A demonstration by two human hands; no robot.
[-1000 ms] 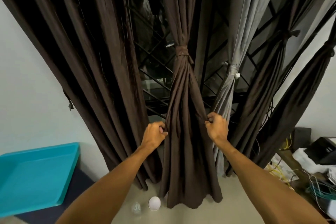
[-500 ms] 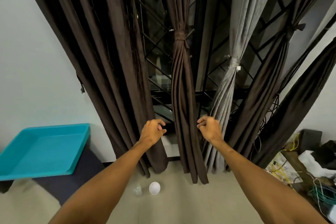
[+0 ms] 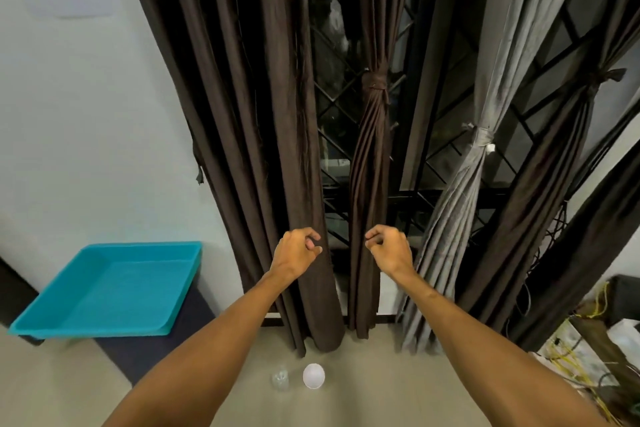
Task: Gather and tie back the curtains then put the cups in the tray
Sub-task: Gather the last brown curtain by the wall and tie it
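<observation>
Both hands have let go of the narrow dark brown curtain (image 3: 367, 184), whose lower edges they were gripping a second ago, and its folds now hang straight and close together instead of being spread wide. It is bound by a knot of its own fabric about halfway up and reaches down to the beige floor (image 3: 363, 385).

The left hand (image 3: 298, 251) hovers in front of the wide dark brown curtain (image 3: 270, 149) that hangs loose to the left, its fingers loosely curled and grasping nothing. The right hand (image 3: 389, 250) is level with it, fingers likewise loosely curled and empty; its fingertips lie over the right edge of the narrow curtain in this view, but whether they touch the cloth I cannot tell.

On the floor below, between the two forearms, a small white cup (image 3: 313, 376) stands just beside a clear plastic cup (image 3: 280, 380), the clear one to its left. A turquoise plastic tray (image 3: 104, 250) holds nothing and sits well apart from them at the left, on a dark low stand (image 3: 156, 357) against the white wall (image 3: 86, 132).

To the right, a pale grey curtain (image 3: 481, 149) is tied at its middle. Behind the curtains a black window grille (image 3: 446, 156) shows. Yellow cables (image 3: 568, 360) lie tangled at the lower right.
</observation>
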